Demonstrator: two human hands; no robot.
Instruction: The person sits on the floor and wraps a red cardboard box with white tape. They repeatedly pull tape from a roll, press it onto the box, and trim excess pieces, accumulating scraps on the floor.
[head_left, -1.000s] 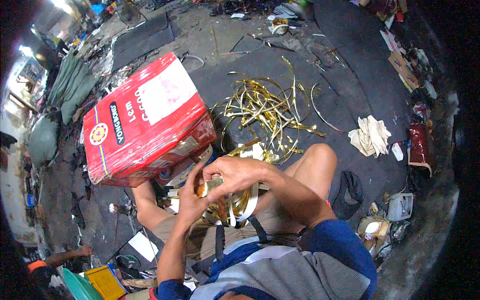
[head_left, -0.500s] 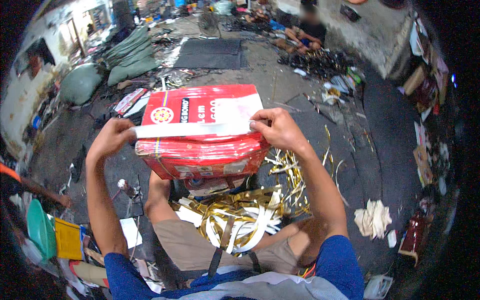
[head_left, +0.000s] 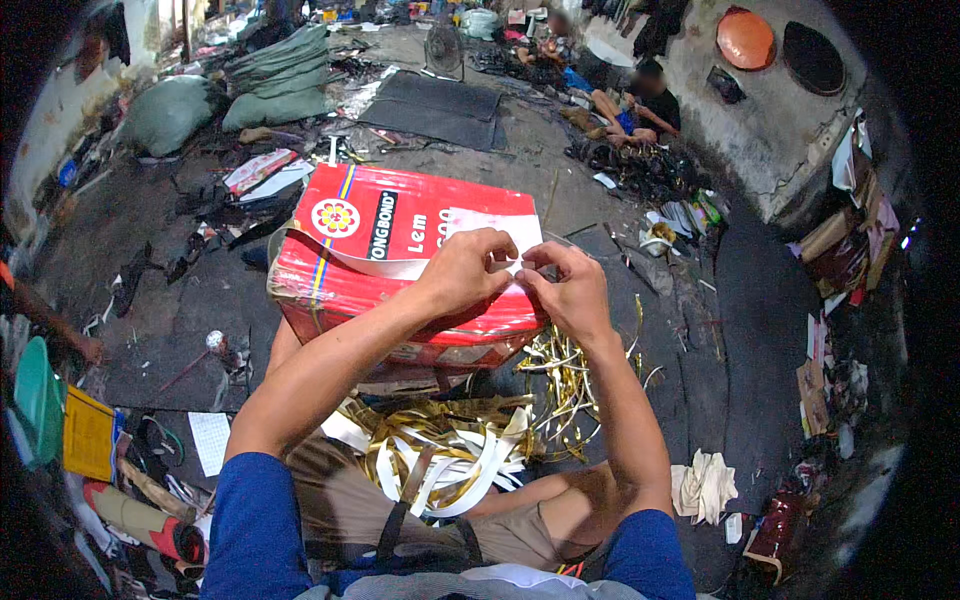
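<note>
A red rectangular box (head_left: 350, 290) with a white panel rests in front of my knees. My left hand (head_left: 465, 270) and my right hand (head_left: 568, 292) meet on its right top edge, both pinching a long white strip (head_left: 345, 262) that curls off to the left across the box top. A heap of gold and white strips (head_left: 440, 450) lies in my lap and spills onto the floor at the right.
Dark littered floor all round. Green sacks (head_left: 180, 110) at far left, a black mat (head_left: 435, 105) beyond the box, a seated person (head_left: 640, 105) at the back, a white rag (head_left: 705, 485) by my right knee, yellow and green items (head_left: 70, 420) at left.
My hands were spread apart holding the strip stretched across the box; they have come together at its right side. Earlier still, the box stood tilted at my left.
</note>
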